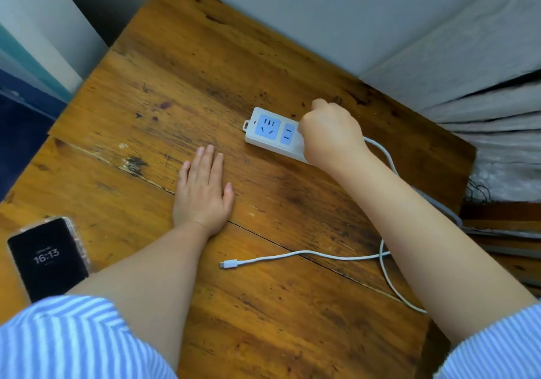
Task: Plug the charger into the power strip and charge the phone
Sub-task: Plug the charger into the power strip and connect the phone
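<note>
A single view, taken from the person's head, looks forward and steeply down onto a wooden table [263,334] — near enough that both forearms enter from the bottom edge of the picture. The wide lens bends the table's edges. The table sits turned in the picture, its far corner toward the top. Beyond the far edges show a pale wall [292,4] and, past the right edge, curtain folds [483,109].

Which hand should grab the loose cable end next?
Left, probably. The left hand lies flat and empty near the cable end and the phone; the right hand is busy at the power strip.
</note>
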A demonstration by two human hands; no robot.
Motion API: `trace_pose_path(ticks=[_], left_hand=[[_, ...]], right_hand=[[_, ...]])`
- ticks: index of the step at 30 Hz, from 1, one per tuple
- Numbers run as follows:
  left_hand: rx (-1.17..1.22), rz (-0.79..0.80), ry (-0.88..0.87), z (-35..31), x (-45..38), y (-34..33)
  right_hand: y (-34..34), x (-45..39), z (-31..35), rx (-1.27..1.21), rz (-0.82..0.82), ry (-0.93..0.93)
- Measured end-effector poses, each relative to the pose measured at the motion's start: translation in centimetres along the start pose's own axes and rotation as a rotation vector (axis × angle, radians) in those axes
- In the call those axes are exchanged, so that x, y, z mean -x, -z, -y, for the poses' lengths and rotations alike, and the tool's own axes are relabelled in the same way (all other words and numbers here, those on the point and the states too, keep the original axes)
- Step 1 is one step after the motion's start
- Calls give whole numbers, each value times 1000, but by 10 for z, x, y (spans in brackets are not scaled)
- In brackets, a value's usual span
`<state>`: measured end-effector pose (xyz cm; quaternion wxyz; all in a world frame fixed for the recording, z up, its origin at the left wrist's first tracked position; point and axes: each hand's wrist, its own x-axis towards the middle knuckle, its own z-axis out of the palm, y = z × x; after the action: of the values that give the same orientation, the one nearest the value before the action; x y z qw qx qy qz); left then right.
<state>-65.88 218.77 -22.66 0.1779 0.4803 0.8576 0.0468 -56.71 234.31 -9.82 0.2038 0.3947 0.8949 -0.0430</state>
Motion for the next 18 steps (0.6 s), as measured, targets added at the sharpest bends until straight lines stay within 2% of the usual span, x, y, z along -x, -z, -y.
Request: trace_pose_path(ticks=[18], left_hand=[[10, -22, -6, 0, 0, -1]], right_hand=[[2, -16, 14, 58, 79, 36]])
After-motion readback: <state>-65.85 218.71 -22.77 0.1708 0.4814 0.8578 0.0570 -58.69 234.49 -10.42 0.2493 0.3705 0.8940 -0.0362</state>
